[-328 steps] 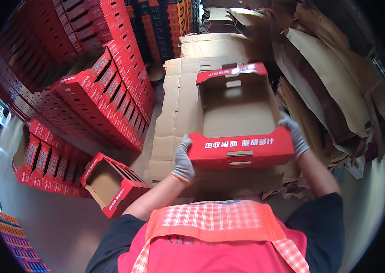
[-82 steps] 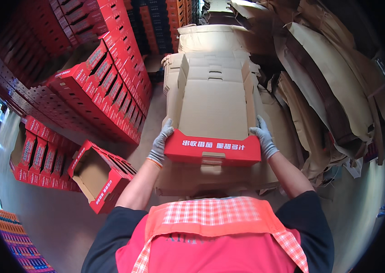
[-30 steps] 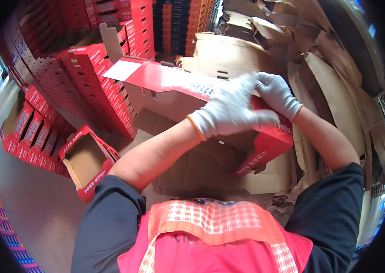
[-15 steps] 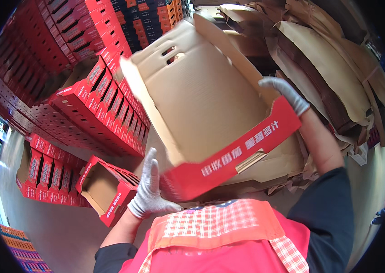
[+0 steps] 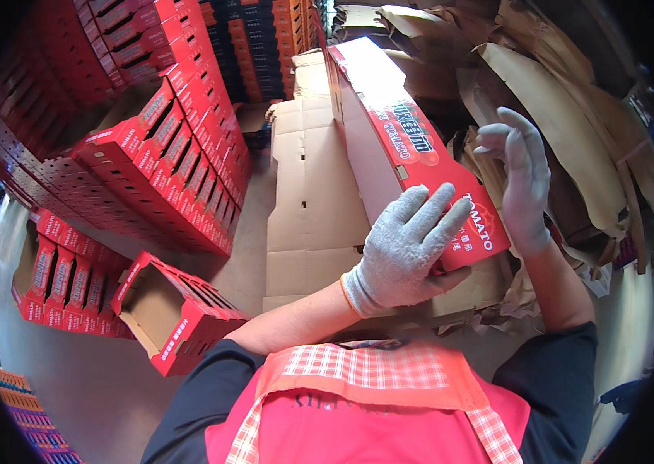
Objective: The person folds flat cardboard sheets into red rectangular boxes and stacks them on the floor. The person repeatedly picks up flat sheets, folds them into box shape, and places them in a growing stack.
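Observation:
A red cardboard tray box point(image 5: 412, 139) lies tipped on its long side, one printed side panel facing up. Beneath it is a flat brown cardboard sheet point(image 5: 311, 224). My left hand point(image 5: 412, 247), in a grey knitted glove, rests over the box's near end. Its fingers are stretched out and spread, with the thumb low by the near corner. To the right of the box, my right hand point(image 5: 526, 182), gloved in the same grey, is raised apart from it. Those fingers are slightly bent and apart, with nothing in them.
Tall stacks of red boxes point(image 5: 180, 155) stand on the left. A lower row of boxes point(image 5: 71, 286) and a separate stack of red boxes point(image 5: 180, 313) are on the floor nearer me. Dark and orange boxes point(image 5: 257, 46) rise at the back. Crumpled brown paper point(image 5: 559, 139) heaps at right.
The box has turned from its open inside facing up onto its side, uncovering the brown sheet. My left hand has crossed right onto its near end; my right hand has let go.

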The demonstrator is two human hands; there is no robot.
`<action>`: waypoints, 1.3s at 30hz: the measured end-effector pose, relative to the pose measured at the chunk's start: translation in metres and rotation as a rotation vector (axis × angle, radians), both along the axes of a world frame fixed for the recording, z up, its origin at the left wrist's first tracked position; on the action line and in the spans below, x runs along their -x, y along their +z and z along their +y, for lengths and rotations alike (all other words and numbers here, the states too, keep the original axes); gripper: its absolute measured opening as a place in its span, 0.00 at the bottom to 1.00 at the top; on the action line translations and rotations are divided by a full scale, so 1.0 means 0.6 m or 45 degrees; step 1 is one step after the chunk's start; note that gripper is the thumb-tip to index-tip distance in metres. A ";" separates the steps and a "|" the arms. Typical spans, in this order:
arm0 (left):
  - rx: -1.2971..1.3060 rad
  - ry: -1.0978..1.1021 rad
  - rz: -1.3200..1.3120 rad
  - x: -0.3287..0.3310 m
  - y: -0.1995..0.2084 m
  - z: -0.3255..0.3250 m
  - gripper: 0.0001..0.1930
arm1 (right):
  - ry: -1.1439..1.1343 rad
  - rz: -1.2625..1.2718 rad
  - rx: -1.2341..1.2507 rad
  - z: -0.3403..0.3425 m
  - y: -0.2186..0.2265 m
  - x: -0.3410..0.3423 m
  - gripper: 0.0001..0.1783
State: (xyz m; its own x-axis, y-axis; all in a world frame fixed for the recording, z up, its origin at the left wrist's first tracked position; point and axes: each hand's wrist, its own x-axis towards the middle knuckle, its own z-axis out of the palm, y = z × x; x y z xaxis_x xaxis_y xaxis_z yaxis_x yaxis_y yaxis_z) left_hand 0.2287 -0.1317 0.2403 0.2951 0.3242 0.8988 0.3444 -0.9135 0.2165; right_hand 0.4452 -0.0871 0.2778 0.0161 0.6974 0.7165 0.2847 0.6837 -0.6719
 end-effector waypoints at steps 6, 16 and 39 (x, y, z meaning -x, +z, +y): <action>0.113 -0.031 -0.335 -0.027 -0.037 0.002 0.67 | 0.018 -1.048 0.239 -0.070 0.097 0.096 0.29; 1.107 -0.228 -0.222 -0.047 -0.078 -0.044 0.50 | 0.364 -1.352 -0.093 0.011 0.056 0.212 0.13; 1.022 0.049 0.020 0.264 -0.078 -0.090 0.21 | -0.318 -1.925 0.291 0.242 -0.188 0.100 0.05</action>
